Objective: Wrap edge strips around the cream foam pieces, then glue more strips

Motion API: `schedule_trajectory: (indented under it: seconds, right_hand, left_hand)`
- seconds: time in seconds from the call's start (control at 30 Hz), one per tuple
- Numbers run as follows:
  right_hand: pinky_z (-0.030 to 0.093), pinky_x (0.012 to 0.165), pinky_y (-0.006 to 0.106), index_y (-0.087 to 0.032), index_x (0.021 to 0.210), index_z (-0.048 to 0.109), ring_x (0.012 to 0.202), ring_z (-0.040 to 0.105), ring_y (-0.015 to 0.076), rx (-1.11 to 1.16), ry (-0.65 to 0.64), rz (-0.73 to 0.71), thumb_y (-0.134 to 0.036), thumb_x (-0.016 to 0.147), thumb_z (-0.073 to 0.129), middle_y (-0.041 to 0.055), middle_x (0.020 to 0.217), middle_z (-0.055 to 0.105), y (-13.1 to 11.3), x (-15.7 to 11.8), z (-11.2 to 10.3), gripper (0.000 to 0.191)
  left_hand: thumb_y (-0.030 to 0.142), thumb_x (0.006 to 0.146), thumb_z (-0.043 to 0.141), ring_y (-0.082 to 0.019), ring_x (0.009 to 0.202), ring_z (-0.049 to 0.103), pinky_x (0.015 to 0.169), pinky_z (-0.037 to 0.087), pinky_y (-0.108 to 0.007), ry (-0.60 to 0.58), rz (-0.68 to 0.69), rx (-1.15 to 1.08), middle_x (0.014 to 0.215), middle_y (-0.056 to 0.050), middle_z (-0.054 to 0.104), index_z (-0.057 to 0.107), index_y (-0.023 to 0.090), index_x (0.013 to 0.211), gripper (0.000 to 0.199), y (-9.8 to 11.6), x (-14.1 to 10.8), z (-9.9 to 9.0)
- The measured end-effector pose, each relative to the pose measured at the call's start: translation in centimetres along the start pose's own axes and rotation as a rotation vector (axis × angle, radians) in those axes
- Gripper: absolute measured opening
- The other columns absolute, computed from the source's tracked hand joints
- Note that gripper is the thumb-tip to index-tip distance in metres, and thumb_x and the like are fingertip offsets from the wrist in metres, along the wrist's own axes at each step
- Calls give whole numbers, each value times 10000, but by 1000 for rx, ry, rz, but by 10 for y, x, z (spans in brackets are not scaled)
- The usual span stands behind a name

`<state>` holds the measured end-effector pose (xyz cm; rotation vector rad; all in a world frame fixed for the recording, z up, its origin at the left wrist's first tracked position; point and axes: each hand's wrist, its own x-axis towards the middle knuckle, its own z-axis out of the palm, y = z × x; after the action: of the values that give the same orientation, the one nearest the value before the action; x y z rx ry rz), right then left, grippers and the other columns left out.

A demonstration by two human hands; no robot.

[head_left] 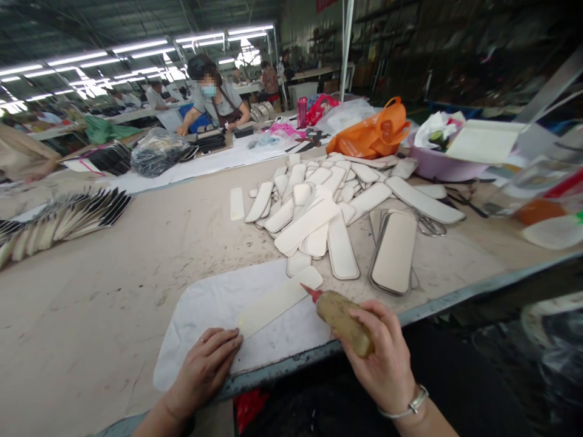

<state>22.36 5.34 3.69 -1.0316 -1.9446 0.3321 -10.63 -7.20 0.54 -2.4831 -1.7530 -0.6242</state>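
Observation:
My right hand [380, 349] is wrapped round a yellowish squeeze bottle [344, 318], tilted so that its red nozzle points left. The nozzle tip is at the upper right end of a long pale strip [277, 300] with rounded corners. This strip lies slantwise on a white cloth [195, 309] near the table's front edge. My left hand [207, 367] lies with its fingertips at the strip's lower left end, its fingers close together and bent slightly. Beyond the cloth is a heap of similar white pieces [314, 218].
A stack of pale pieces [394, 252] stands on the right, beside scissors [430, 226]. Farther back are an orange bag [371, 133] and a purple basin [441, 165]. Fanned dark-and-cream pieces [68, 221] lie at left. A masked person [218, 100] works across the table.

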Motion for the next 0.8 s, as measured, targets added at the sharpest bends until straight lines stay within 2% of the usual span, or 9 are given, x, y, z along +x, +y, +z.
schedule_trajectory:
  seconds: [0.2,0.33,0.43,0.6,0.7,0.8]
  right_hand:
    - [512,816,377,-221,1090,491,1022,492,228,215,-245,-80,-171,750,624,110,1136,418,-41,-9,30,369]
    - [513,805,383,-237,1098,492,1012,491,230,201,-292,-91,-113,729,606,103,1146,415,-42,-12,37,406]
    - [504,822,402,-238,1126,488,1030,487,240,132,-237,-67,-92,725,593,108,1157,417,-25,-11,30,439]
    - [501,825,420,-223,1120,498,1008,504,247,-19,-49,12,-197,732,648,111,1118,453,3,-2,7,417]
    - [498,830,427,-212,1101,503,987,514,245,-56,41,40,-223,720,668,109,1084,471,10,5,-1,415]
    - [493,840,429,-201,1094,501,985,514,242,-52,76,58,-224,718,668,108,1068,477,11,11,0,412]
  left_hand:
    - [110,829,511,-203,962,566,833,491,-361,-20,-14,-9,1069,-103,631,606,184,1103,300,2,-1,-2]
    - [110,829,511,-192,948,573,833,490,-350,-15,-18,-4,1059,-96,636,612,180,1089,287,4,1,-3]
    - [102,830,516,-190,951,572,843,484,-353,0,-6,1,1047,-90,643,609,180,1086,283,4,3,-3]
    - [97,829,516,-196,975,570,850,485,-356,-7,13,7,1071,-87,639,598,190,1113,310,1,2,-1]
    - [103,829,516,-195,974,574,845,492,-347,-6,14,10,1080,-85,638,601,195,1115,313,0,1,-1]
    - [115,831,518,-190,964,582,839,499,-334,2,17,23,1069,-76,646,610,203,1105,303,0,1,-1]
